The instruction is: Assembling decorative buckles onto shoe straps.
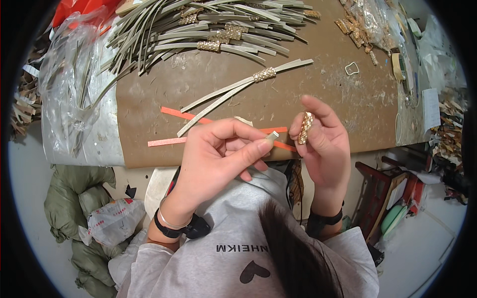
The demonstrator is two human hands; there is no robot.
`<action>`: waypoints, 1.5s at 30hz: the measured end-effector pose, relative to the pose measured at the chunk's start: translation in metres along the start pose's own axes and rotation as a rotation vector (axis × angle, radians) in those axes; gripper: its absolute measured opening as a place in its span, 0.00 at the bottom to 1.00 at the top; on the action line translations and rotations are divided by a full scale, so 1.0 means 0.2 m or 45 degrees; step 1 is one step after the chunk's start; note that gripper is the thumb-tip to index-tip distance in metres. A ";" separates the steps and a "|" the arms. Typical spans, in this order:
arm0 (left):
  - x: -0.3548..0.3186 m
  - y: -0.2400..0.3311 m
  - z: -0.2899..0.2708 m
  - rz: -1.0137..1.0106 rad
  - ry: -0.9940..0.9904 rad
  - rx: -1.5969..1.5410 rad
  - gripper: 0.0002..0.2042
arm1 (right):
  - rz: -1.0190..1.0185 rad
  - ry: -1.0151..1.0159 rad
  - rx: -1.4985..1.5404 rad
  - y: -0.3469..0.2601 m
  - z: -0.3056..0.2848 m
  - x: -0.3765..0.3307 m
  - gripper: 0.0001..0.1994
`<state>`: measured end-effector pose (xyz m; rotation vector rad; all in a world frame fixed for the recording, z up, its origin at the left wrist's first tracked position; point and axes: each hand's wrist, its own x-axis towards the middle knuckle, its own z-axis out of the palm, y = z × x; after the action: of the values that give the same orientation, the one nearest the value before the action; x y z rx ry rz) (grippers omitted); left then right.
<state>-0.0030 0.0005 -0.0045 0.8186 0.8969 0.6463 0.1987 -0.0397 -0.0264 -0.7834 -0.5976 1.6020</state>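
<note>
Between thumb and forefinger, my left hand point(213, 151) pinches the tip of a pale grey-green strip point(272, 135); the rest of that strip is hidden by the hand. Just to the right, my right hand point(325, 141) holds a short gold glittery sleeve point(305, 128) between thumb and fingers. The strip's tip and the sleeve are apart. Beyond the left hand lies a pair of pale straps point(218, 99) joined by a gold glittery band point(264, 74). Orange strips point(186, 114) and a pink-orange strip point(166, 142) lie on the table, partly under my left hand.
A brown sheet point(348, 114) covers much of the table. At the back is a heap of pale straps with gold bands point(208, 35). Gold pieces point(355, 34) and a tape roll point(398, 66) sit at the right, clear plastic bags point(69, 74) at the left. Green sacks point(74, 193) stand below left.
</note>
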 end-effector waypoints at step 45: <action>0.01 -0.02 0.04 1.852 0.356 1.541 0.22 | -0.361 0.023 -0.542 -0.07 0.14 -0.04 0.14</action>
<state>0.0056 -0.0028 -0.0066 2.6095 0.7793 1.5034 0.1872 -0.0435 0.0031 -0.9738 -1.0090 1.2204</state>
